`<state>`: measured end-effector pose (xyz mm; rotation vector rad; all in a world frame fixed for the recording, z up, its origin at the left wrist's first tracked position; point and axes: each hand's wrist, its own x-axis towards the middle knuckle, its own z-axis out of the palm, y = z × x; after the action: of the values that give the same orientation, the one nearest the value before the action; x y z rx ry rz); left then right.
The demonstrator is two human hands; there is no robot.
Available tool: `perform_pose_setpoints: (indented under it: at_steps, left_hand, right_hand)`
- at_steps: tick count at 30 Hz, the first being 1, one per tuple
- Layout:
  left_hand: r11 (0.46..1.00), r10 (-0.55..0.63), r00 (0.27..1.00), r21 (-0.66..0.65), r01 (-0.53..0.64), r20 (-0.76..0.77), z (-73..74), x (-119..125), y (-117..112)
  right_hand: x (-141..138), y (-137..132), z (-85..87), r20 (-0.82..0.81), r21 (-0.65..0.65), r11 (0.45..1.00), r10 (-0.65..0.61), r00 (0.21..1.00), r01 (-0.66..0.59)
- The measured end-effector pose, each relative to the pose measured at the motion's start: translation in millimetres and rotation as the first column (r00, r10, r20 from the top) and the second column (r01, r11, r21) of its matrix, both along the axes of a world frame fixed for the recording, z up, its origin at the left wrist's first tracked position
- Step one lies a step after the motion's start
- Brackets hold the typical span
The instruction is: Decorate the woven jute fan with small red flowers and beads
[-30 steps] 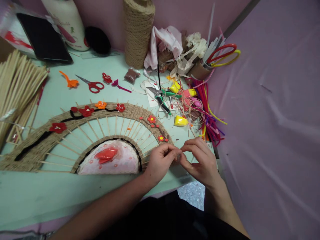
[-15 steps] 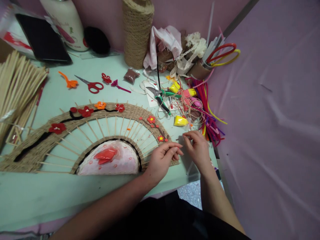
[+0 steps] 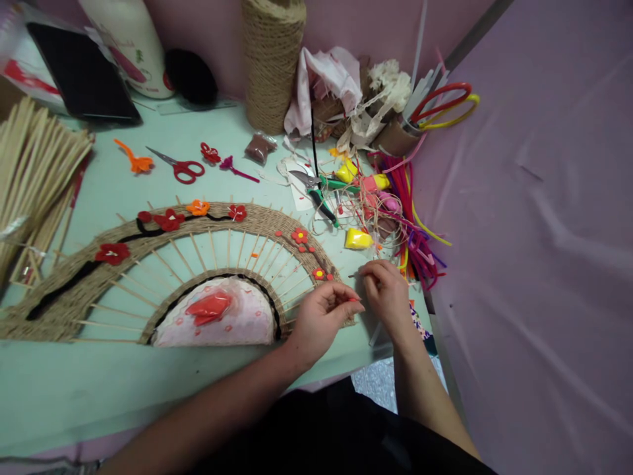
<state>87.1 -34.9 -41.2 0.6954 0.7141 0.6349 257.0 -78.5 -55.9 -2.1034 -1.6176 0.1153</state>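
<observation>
Left hand (image 3: 322,318): thumb and fingers nearly closed, pinching small red bit (image 3: 354,299). Right hand (image 3: 386,290), just beside but not touching: fingertips curled together, no gap visible; can't tell if holding anything. Best to keep left pinch light, in case bit is soft (can't tell), and to work with fingertips only, not palms. Off right fingertips: thin dark scrap (image 3: 352,276) on surface (image 3: 99,389); avoid picking up by accident.

Under and left of left hand: woven arch (image 3: 262,218), right end partly covered. Avoid leaning on it or shifting it. Just ahead of left hand, on arch: yellow-centred flower (image 3: 319,274), with second flower (image 3: 299,235) farther on; don't brush with knuckles. Left of left wrist: cloth panel (image 3: 171,333), red packet (image 3: 210,309) on top; mind forearm.

Ahead of right hand: yellow packet (image 3: 358,239), then green-handled pruners (image 3: 324,204) ahead-left, pipe cleaners (image 3: 401,191) ahead-right. Keep right knuckles clear of these. Well ahead and left of both hands: scissors (image 3: 185,170), twine spool (image 3: 273,66). Far left: stick bundle (image 3: 37,171).
</observation>
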Motion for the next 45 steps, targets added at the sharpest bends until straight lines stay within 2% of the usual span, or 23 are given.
perform_pose_setpoints:
  at_steps: [3,7,9,15,20,31,35,42,45]
  left_hand:
    - [0.999,-0.003,1.0,0.034,0.003,0.028,-1.9,-0.7,0.5]
    - [0.976,0.04,0.998,0.21,-0.051,0.057,-6.7,-1.7,3.0]
    - [0.969,0.052,0.997,0.237,-0.065,0.062,-8.8,-1.6,3.5]
    - [0.993,0.091,0.984,0.059,-0.101,0.151,-6.0,-0.2,2.4]
    - [0.996,0.086,0.974,-0.022,-0.083,0.212,-3.2,0.6,2.3]
    - [0.997,0.075,0.981,-0.002,-0.076,0.18,-5.3,-0.5,2.4]
    - [0.995,0.089,0.971,-0.056,-0.078,0.224,-5.6,-0.5,2.9]
    - [0.99,0.086,0.978,-0.122,-0.064,0.191,-5.7,-1.2,2.8]
    - [0.987,0.1,0.963,-0.15,-0.063,0.252,-3.2,-2.6,2.3]
  right_hand:
    - [-1.9,0.2,2.5,-0.027,0.007,1.0,-0.019,0.999,0.019]
    - [-7.8,-0.6,12.6,-0.053,0.037,0.999,-0.037,0.998,0.039]
    - [-12.2,-1.7,19.8,-0.082,0.061,0.998,-0.031,0.996,0.036]
    - [-25.2,-4.7,36.7,-0.144,0.121,0.993,0.011,0.99,0.006]
    - [-31.3,-6.9,43.1,-0.177,0.175,0.984,0.054,0.983,-0.023]
    - [-40.7,-13.5,52.8,-0.237,0.217,0.972,0.146,0.96,-0.094]
    - [-43.6,-14.9,50.3,-0.261,0.218,0.966,0.197,0.945,-0.141]
    - [-46.2,-16.1,49.1,-0.169,0.254,0.951,0.225,0.96,-0.178]
    - [-53.8,-16.6,51.8,-0.151,0.276,0.946,0.217,0.965,-0.169]
